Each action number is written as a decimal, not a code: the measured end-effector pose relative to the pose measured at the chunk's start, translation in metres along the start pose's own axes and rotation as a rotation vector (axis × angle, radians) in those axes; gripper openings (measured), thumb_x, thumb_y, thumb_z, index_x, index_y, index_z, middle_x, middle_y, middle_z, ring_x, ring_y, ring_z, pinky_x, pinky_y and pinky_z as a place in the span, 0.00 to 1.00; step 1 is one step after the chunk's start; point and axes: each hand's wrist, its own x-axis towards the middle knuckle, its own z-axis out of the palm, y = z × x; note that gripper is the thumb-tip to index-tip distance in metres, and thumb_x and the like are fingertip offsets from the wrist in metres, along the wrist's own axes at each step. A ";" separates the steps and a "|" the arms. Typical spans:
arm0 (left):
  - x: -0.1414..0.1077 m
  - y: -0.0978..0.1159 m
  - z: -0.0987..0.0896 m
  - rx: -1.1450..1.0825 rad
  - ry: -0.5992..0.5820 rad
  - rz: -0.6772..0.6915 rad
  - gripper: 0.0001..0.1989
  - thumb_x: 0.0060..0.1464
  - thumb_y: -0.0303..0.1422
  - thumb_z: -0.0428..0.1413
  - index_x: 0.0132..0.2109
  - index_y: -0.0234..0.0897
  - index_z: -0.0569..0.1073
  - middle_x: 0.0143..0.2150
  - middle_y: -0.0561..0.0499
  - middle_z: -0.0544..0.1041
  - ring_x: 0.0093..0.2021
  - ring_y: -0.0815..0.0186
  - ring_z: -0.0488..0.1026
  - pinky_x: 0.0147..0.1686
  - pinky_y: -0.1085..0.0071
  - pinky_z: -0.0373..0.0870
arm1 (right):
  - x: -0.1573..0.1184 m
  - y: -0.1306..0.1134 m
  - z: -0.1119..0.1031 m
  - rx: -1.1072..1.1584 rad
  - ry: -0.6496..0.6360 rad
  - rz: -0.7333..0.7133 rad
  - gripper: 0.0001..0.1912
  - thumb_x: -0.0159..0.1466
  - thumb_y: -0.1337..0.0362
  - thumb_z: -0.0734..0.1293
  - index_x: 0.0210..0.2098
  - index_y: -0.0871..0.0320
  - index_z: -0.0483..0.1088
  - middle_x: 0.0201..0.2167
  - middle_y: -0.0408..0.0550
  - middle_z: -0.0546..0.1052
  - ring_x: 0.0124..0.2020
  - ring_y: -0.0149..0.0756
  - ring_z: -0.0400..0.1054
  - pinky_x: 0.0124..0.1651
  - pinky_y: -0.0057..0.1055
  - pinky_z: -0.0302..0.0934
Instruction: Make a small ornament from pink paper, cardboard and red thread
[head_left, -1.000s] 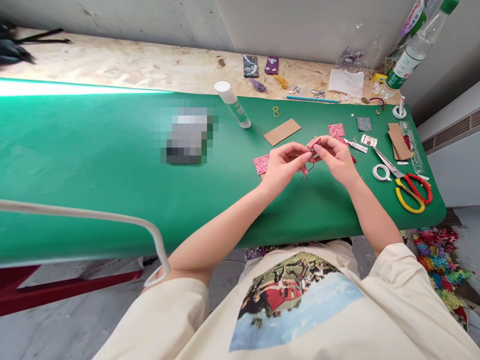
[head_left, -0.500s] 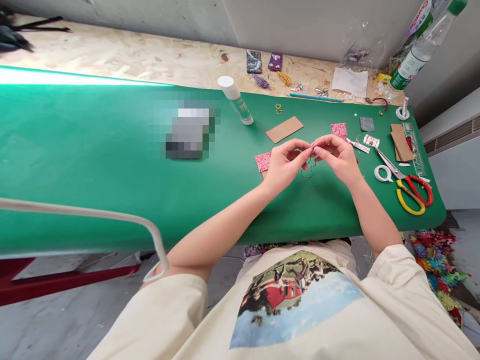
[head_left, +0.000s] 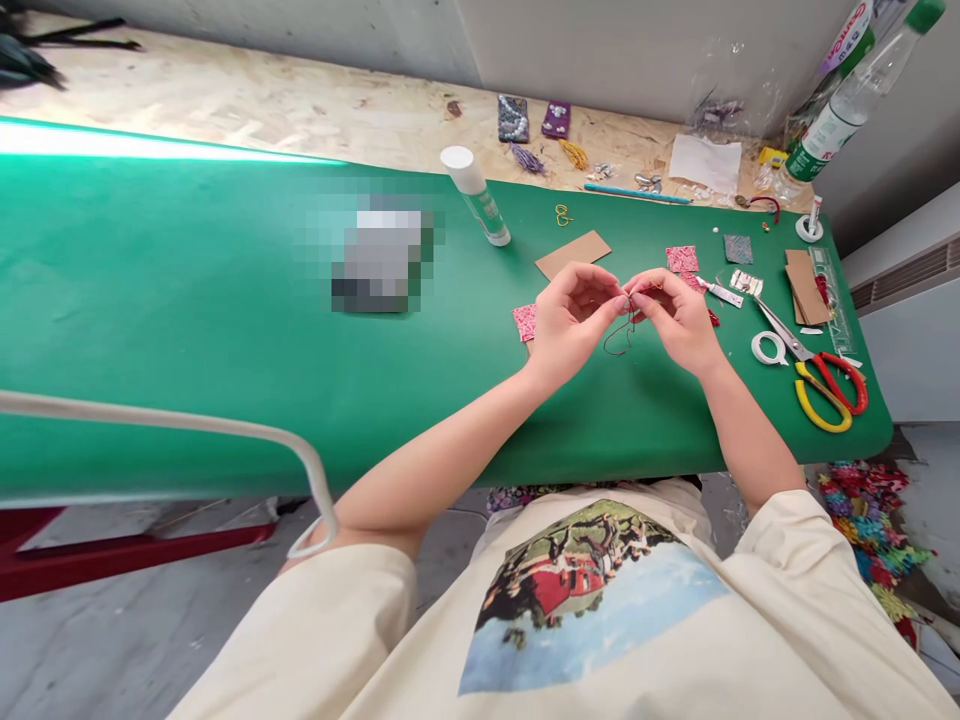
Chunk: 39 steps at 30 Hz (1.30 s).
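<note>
My left hand (head_left: 571, 325) and my right hand (head_left: 675, 318) meet fingertip to fingertip above the green table mat. Both pinch a thin dark red thread (head_left: 616, 350), whose loose loop and ends hang below the fingers. Whatever small piece sits right between the fingertips is mostly hidden. Beside my left hand lies a pink patterned fabric piece (head_left: 523, 322), partly covered by that hand. A brown cardboard rectangle (head_left: 574, 255) lies just beyond the hands. To the right of my right hand are another pink fabric square (head_left: 682, 259) and a small white tube (head_left: 721, 293).
Scissors (head_left: 806, 352) with red and yellow handles lie at the right by a white tape roll (head_left: 769, 348). A glue stick (head_left: 476, 197) stands upright behind the hands. A plastic bottle (head_left: 847, 110) stands at the back right. A pale curved bar (head_left: 225, 425) crosses the left front.
My fingers have shifted slightly at the thread, with the left hand's fingers a little higher and more spread. The thread still hangs between the hands. The view has tilted slightly.
</note>
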 end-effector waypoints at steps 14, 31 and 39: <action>-0.002 0.008 0.002 0.053 0.046 -0.087 0.17 0.48 0.39 0.71 0.38 0.37 0.75 0.31 0.53 0.81 0.33 0.69 0.81 0.36 0.76 0.80 | -0.002 -0.006 0.000 -0.341 0.042 -0.225 0.14 0.70 0.50 0.65 0.36 0.54 0.72 0.38 0.48 0.78 0.38 0.35 0.73 0.37 0.33 0.72; 0.000 0.010 0.000 0.103 0.024 -0.036 0.21 0.49 0.42 0.70 0.41 0.40 0.69 0.31 0.55 0.81 0.32 0.68 0.82 0.36 0.73 0.81 | -0.004 -0.001 0.003 -0.301 0.065 -0.170 0.08 0.69 0.58 0.65 0.37 0.54 0.72 0.38 0.48 0.81 0.38 0.37 0.78 0.43 0.37 0.75; 0.000 0.009 0.000 0.133 0.033 -0.038 0.20 0.48 0.40 0.70 0.41 0.40 0.68 0.31 0.55 0.81 0.32 0.67 0.83 0.36 0.72 0.81 | -0.004 -0.001 0.001 -0.364 0.056 -0.216 0.10 0.70 0.56 0.64 0.37 0.53 0.72 0.36 0.49 0.81 0.37 0.38 0.78 0.42 0.37 0.74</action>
